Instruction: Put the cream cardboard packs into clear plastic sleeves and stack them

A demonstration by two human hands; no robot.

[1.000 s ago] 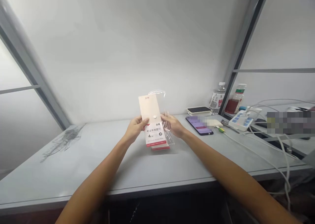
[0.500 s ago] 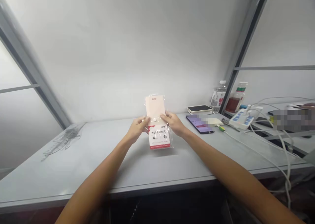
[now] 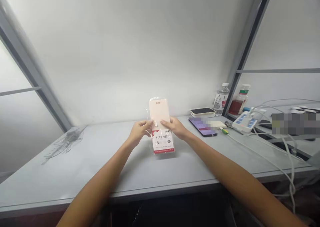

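Note:
Both my hands hold a tall pale pink and white card pack (image 3: 161,127) with red print, upright with its bottom edge on the grey table (image 3: 150,173). A clear plastic sleeve now covers the pack. My left hand (image 3: 138,132) pinches its left edge at mid height. My right hand (image 3: 175,127) pinches the right edge, thumb lying across the front.
A crumpled pile of clear plastic sleeves (image 3: 66,142) lies at the far left. To the right are a dark phone (image 3: 202,126), a white box with a dark top (image 3: 202,112), two bottles (image 3: 221,99), a white power strip (image 3: 246,121) and trailing cables (image 3: 280,160).
The clear sleeve, which stood offset to the right behind the card pack, has slid over it. The pack has shifted slightly right and stands squarer.

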